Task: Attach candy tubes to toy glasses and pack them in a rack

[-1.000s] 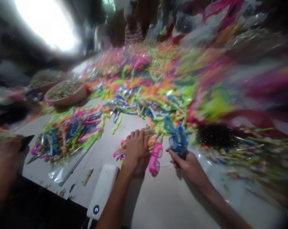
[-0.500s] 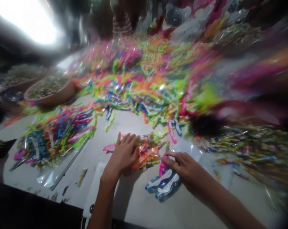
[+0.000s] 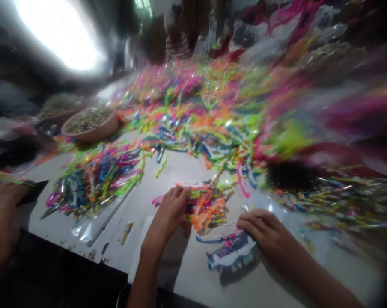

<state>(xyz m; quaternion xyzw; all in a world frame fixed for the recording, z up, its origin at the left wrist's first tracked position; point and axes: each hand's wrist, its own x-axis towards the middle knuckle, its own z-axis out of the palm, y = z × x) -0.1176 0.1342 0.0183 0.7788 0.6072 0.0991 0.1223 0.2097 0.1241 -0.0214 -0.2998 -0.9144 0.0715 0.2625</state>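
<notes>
My left hand (image 3: 173, 209) lies with bent fingers pressed together over the left end of a small pile of colourful plastic pieces. An orange piece (image 3: 203, 217), shaped like toy glasses, lies on this pile beside the fingers. In front of me, my right hand (image 3: 260, 229) pinches the right end of a bunch of blue and pink toy glasses (image 3: 233, 253). The bunch is tilted and casts a shadow on the white table (image 3: 193, 278). My right fingertips partly cover its end.
A second heap of plastic pieces (image 3: 100, 177) lies to the left, by a clear plastic bag (image 3: 90, 226). Clay-coloured bowls (image 3: 90, 133) stand behind it. Another person's hand (image 3: 4, 214) is at the far left. Small wrapped tubes (image 3: 341, 196) are heaped at right.
The view has swung a little left. My right hand has gathered blue pieces with the pink one and tilted them. My left hand remains at the orange pile, its fingers more bent.
</notes>
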